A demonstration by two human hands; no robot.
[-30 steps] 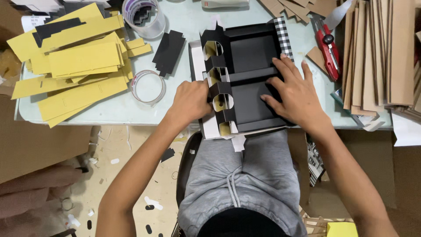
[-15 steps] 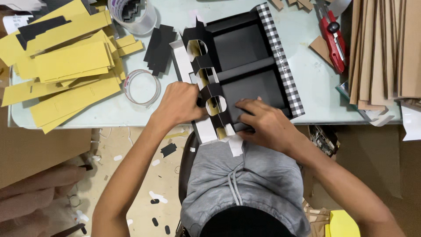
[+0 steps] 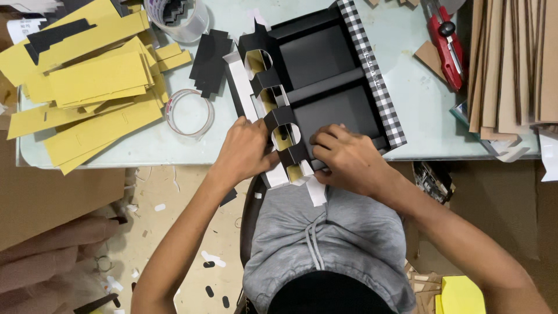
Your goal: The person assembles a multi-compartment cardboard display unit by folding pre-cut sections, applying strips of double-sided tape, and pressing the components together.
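A pale glass-topped desk point(image 3: 407, 87) carries the black card box point(image 3: 325, 87) at its near edge. The left hand point(image 3: 247, 148) and right hand point(image 3: 343, 157) both pinch its cut-out side strip. Yellow card sheets point(image 3: 87, 87) cover the left end; scraps litter the floor point(image 3: 174, 232).

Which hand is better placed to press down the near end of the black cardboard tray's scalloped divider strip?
Right hand, probably: its fingertips already rest on the near end of the black cardboard tray beside the scalloped divider strip. The left hand grips the strip's outer side, bracing it.
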